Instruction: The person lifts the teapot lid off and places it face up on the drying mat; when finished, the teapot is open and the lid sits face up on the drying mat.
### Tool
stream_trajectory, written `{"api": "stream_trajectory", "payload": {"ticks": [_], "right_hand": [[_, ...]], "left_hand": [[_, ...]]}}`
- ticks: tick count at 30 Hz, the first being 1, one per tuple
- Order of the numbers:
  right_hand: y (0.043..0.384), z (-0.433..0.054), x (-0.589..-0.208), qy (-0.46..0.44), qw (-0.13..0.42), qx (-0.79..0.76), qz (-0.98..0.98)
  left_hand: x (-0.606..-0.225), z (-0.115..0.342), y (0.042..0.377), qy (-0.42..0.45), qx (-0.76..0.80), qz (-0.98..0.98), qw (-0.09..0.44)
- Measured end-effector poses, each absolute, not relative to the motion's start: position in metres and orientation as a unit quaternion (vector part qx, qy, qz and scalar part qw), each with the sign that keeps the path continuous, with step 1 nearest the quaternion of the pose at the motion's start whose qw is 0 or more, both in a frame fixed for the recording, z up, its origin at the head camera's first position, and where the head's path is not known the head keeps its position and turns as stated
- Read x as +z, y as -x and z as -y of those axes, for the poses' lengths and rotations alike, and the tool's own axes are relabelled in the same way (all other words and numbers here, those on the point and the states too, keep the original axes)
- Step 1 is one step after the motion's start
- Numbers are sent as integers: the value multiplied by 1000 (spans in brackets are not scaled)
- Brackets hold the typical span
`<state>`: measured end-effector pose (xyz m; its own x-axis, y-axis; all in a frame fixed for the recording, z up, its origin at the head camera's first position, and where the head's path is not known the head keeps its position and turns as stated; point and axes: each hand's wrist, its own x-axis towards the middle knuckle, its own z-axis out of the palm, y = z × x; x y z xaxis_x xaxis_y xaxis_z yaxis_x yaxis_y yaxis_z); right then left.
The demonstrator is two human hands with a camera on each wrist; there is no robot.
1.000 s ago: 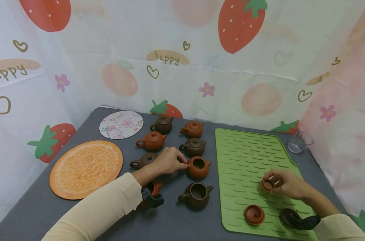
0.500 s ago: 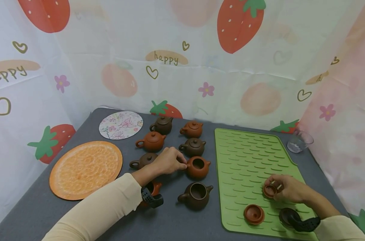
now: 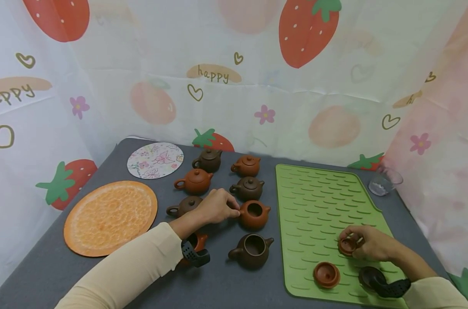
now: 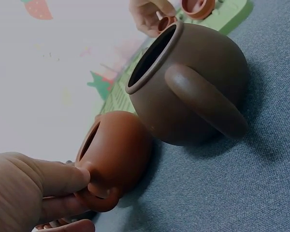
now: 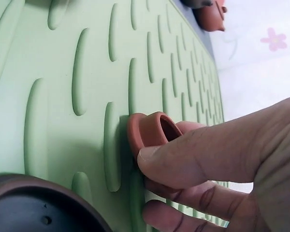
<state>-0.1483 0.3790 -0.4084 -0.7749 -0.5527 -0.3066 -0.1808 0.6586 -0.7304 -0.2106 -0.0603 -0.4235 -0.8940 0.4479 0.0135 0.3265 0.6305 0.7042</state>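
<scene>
My left hand (image 3: pixel 218 207) pinches the handle of a lidless reddish-brown teapot (image 3: pixel 254 221), which stands on the dark cloth. In the left wrist view, thumb and finger meet at that teapot's (image 4: pixel 123 150) looped handle, and a dark brown lidless teapot (image 4: pixel 208 63) stands beside it. Over the green mat (image 3: pixel 315 206), my right hand (image 3: pixel 374 243) holds a small reddish-brown teapot lid (image 3: pixel 347 247), its hollow underside facing up. The right wrist view has the lid (image 5: pixel 150 130) between thumb and fingers, its edge right at the mat's ridges.
Another reddish lid (image 3: pixel 326 275) and a dark lid (image 3: pixel 368 274) lie upturned on the mat's near part. Several lidded teapots (image 3: pixel 197 182) stand behind my left hand; one (image 3: pixel 199 241) is partly under that wrist. Two round mats (image 3: pixel 110 219) lie left. A glass (image 3: pixel 383 182) stands back right.
My right hand has shifted slightly nearer and down with the lid, bringing it close onto the mat. My left hand has stayed still on the teapot handle.
</scene>
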Motion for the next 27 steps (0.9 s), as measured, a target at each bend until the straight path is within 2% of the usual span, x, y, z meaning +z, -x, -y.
{"api": "stream_trajectory", "payload": {"ticks": [19,27], "right_hand": [[149,-383,-404,194,276,-362,-869],[152,-378,-391,180,235,-372,-879]], "left_hand": [[-423,60,211,-220,374,-896,93],[-418,64,214,-213,405,-886,73]]}}
